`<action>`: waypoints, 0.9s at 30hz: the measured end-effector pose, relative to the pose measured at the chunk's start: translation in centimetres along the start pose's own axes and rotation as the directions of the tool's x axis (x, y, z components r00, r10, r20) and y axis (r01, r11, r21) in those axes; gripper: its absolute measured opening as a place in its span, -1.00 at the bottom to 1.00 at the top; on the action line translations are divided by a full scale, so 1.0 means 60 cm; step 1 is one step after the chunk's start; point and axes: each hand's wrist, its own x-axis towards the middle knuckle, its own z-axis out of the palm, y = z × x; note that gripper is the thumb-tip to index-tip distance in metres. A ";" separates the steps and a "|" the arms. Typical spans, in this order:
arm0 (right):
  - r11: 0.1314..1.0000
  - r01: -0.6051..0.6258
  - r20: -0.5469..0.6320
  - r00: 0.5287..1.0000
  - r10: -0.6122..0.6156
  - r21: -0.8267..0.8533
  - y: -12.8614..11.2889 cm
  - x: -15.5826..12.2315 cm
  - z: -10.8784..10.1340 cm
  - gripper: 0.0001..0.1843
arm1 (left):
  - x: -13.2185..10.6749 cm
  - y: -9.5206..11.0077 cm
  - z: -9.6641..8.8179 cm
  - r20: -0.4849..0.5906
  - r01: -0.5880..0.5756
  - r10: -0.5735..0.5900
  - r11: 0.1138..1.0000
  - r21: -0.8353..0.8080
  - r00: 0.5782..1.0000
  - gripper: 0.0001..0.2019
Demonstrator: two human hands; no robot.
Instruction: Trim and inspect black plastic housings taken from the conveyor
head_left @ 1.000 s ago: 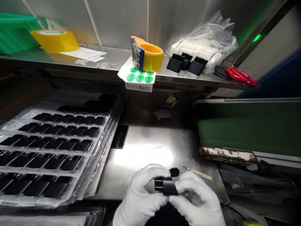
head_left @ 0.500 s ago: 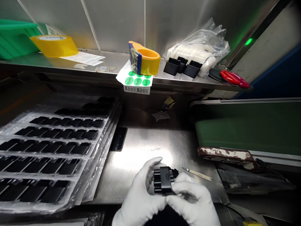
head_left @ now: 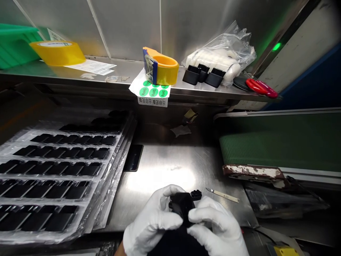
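My left hand, in a white glove, is closed around a black plastic housing with ribbed tubes at its left side. My right hand, also gloved in white, has thumb and index fingertips at the housing's right edge, pinching it. Just beyond the housing shows a small black part with rounded lobes; it appears to lie on the steel table. To the right of it lies a thin cream-handled blade marked A30.
At left, stacked clear trays carry rows of black pieces, beside a dark phone-like slab. A green conveyor belt borders the right. The shelf above holds a tape dispenser, yellow tape, black housings and a plastic bag.
The housing has been turned between my hands, so a smooth dark side now shows instead of its ribbed face. My left thumb has moved up onto it. The lobed part is more fully visible.
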 end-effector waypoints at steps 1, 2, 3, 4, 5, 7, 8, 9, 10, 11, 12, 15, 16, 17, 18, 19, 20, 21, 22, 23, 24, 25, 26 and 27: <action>1.000 0.023 -0.002 1.000 -0.023 0.017 -0.005 0.000 0.000 -0.73 | 0.002 -0.004 -0.004 0.044 0.014 -0.011 0.998 -0.068 0.999 -0.59; 0.999 0.031 -0.006 1.000 -0.031 0.039 -0.009 0.001 0.001 -0.71 | 0.003 -0.009 -0.007 0.083 0.023 -0.013 0.992 -0.122 0.996 -0.58; 0.997 0.028 -0.018 0.999 -0.027 0.065 -0.014 0.001 0.004 -0.71 | 0.003 -0.014 -0.009 0.115 0.026 -0.007 0.987 -0.162 0.993 -0.58; 0.995 0.025 -0.038 0.999 -0.021 0.096 -0.017 0.001 0.007 -0.72 | 0.003 -0.018 -0.011 0.136 0.025 0.000 0.983 -0.182 0.991 -0.57; 0.992 0.016 -0.062 0.998 -0.008 0.129 -0.019 0.001 0.011 -0.73 | 0.003 -0.022 -0.012 0.141 0.021 0.007 0.980 -0.198 0.990 -0.57; 0.981 -0.020 -0.108 0.993 0.041 0.192 -0.021 0.000 0.019 -0.74 | 0.003 -0.027 -0.013 0.135 0.030 -0.001 0.976 -0.213 0.991 -0.57; 0.975 -0.043 -0.126 0.989 0.072 0.217 -0.020 -0.002 0.022 -0.75 | 0.002 -0.028 -0.012 0.132 0.035 -0.006 0.975 -0.218 0.991 -0.58; 0.969 -0.072 -0.136 0.985 0.106 0.239 -0.019 -0.003 0.025 -0.75 | 0.001 -0.029 -0.012 0.124 0.035 -0.007 0.975 -0.221 0.992 -0.60; 0.961 -0.104 -0.135 0.981 0.142 0.257 -0.019 -0.004 0.027 -0.75 | 0.001 -0.028 -0.011 0.114 0.031 -0.005 0.974 -0.224 0.993 -0.62; 0.951 -0.139 -0.130 0.975 0.181 0.277 -0.019 -0.004 0.029 -0.75 | 0.000 -0.027 -0.011 0.101 0.023 -0.001 0.975 -0.222 0.995 -0.64; 0.938 -0.177 -0.124 0.967 0.222 0.299 -0.020 -0.004 0.030 -0.74 | -0.001 -0.025 -0.010 0.084 0.014 0.004 0.977 -0.211 0.996 -0.66; 0.875 -0.294 -0.107 0.927 0.359 0.384 -0.027 -0.001 0.032 -0.75 | -0.006 -0.016 -0.008 0.044 -0.023 0.028 0.995 -0.100 0.999 -0.68; 0.851 -0.330 -0.103 0.910 0.402 0.408 -0.029 0.000 0.033 -0.75 | -0.009 -0.013 -0.007 0.023 -0.045 0.045 0.999 -0.028 0.999 -0.69; 0.829 -0.359 -0.095 0.895 0.437 0.428 -0.030 0.001 0.034 -0.76 | -0.011 -0.009 -0.006 -0.011 -0.068 0.068 0.996 0.051 0.998 -0.69; 0.811 -0.381 -0.082 0.884 0.460 0.444 -0.030 0.001 0.035 -0.77 | -0.014 -0.006 -0.004 -0.052 -0.085 0.092 0.988 0.130 0.994 -0.68; 0.799 -0.391 -0.067 0.880 0.470 0.457 -0.029 0.001 0.035 -0.79 | -0.016 -0.002 -0.002 -0.097 -0.090 0.111 0.976 0.197 0.989 -0.67; 0.791 -0.391 -0.052 0.882 0.467 0.470 -0.027 0.001 0.035 -0.82 | -0.018 0.001 0.000 -0.137 -0.086 0.122 0.966 0.244 0.983 -0.66; 0.784 -0.386 -0.036 0.887 0.460 0.486 -0.023 0.000 0.035 -0.83 | -0.020 0.003 0.002 -0.164 -0.073 0.121 0.959 0.273 0.979 -0.65; 0.775 -0.380 -0.022 0.892 0.452 0.505 -0.020 0.000 0.033 -0.82 | -0.021 0.004 0.005 -0.179 -0.056 0.112 0.954 0.295 0.977 -0.66; 0.761 -0.380 -0.008 0.892 0.451 0.525 -0.016 0.000 0.032 -0.80 | -0.022 0.004 0.007 -0.183 -0.044 0.106 0.947 0.317 0.977 -0.67; 0.740 -0.393 0.014 0.887 0.461 0.546 -0.013 0.000 0.030 -0.76 | -0.022 0.004 0.009 -0.186 -0.035 0.103 0.940 0.339 0.977 -0.68; 0.707 -0.415 0.048 0.878 0.477 0.572 -0.011 0.001 0.029 -0.74 | -0.022 0.002 0.010 -0.191 -0.030 0.106 0.931 0.363 0.976 -0.68; 0.662 -0.443 0.092 0.865 0.494 0.604 -0.009 0.002 0.028 -0.72 | -0.022 0.000 0.011 -0.197 -0.032 0.118 0.918 0.396 0.973 -0.68; 0.606 -0.466 0.137 0.851 0.508 0.645 -0.008 0.003 0.028 -0.71 | -0.022 -0.003 0.011 -0.201 -0.042 0.142 0.899 0.436 0.969 -0.67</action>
